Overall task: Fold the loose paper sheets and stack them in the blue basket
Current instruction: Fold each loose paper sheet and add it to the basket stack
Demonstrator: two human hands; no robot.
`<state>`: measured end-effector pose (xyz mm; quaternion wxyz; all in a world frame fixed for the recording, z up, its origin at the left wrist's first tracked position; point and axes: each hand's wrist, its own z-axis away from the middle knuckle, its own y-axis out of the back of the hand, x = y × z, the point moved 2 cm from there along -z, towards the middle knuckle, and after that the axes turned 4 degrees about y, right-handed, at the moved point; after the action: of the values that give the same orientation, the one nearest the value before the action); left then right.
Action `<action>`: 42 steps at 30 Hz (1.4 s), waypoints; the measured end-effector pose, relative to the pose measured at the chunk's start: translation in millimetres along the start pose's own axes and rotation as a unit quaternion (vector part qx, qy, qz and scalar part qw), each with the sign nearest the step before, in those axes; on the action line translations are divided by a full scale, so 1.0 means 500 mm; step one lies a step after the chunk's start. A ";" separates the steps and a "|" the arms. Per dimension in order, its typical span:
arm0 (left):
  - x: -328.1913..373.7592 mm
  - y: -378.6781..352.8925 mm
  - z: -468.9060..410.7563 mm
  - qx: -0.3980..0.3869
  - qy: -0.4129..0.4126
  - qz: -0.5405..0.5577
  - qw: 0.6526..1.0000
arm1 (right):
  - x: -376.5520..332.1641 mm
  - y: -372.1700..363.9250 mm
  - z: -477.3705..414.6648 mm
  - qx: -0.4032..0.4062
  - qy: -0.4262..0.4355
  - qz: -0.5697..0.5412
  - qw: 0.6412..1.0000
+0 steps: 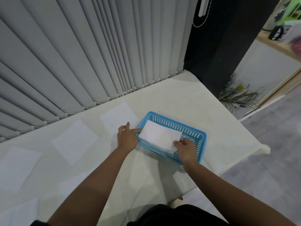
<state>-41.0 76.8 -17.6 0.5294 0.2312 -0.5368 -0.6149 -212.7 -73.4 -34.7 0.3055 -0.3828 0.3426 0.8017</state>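
A blue slotted basket [192, 130] sits on the white table right of centre. A folded white paper sheet [158, 136] lies across its opening, tilted, above other folded paper inside. My left hand [127, 137] grips the sheet's left edge at the basket's near-left corner. The sheet's right corner is pinched by my right hand [186, 148] over the basket's near side. Loose flat sheets lie on the table: one [118, 119] just left of the basket, another [75, 141] further left, a third [17, 167] at the far left.
Grey vertical blinds [81, 54] run along the table's far edge. The table edge [244, 132] drops off to the right onto grey floor. A dark panel [219, 46] and a dried plant [239, 95] stand beyond the far right corner.
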 end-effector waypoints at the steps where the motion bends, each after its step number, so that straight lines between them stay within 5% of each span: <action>1: 0.000 0.000 0.000 0.000 -0.001 -0.001 1.000 | 0.001 -0.001 -0.001 0.001 -0.001 -0.001 1.000; 14: -0.002 -0.005 0.002 0.016 -0.012 0.012 1.000 | -0.001 -0.007 0.003 0.009 0.001 -0.012 1.000; 20: 0.005 0.000 0.020 0.066 -0.058 -0.025 0.996 | 0.000 0.021 0.019 0.032 0.065 0.085 0.994; 23: 0.026 0.004 0.030 0.108 -0.091 -0.010 0.990 | -0.004 0.027 0.024 0.082 0.213 0.211 0.951; 25: 0.045 -0.005 0.032 0.094 -0.135 -0.023 0.986 | -0.009 0.015 0.024 0.030 0.287 0.317 0.903; 30: 0.057 -0.061 0.027 -0.008 -0.192 -0.153 0.969 | 0.011 -0.029 0.026 -0.113 0.305 0.498 0.804; 42: 0.027 -0.078 0.009 -0.031 -0.221 -0.165 0.961 | 0.032 -0.019 0.022 -0.159 0.325 0.558 0.747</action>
<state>-65.1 61.3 -47.5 0.2959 0.1580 -0.5755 -0.7458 -218.5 -55.5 -45.8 -0.3916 -0.4036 0.4416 0.6991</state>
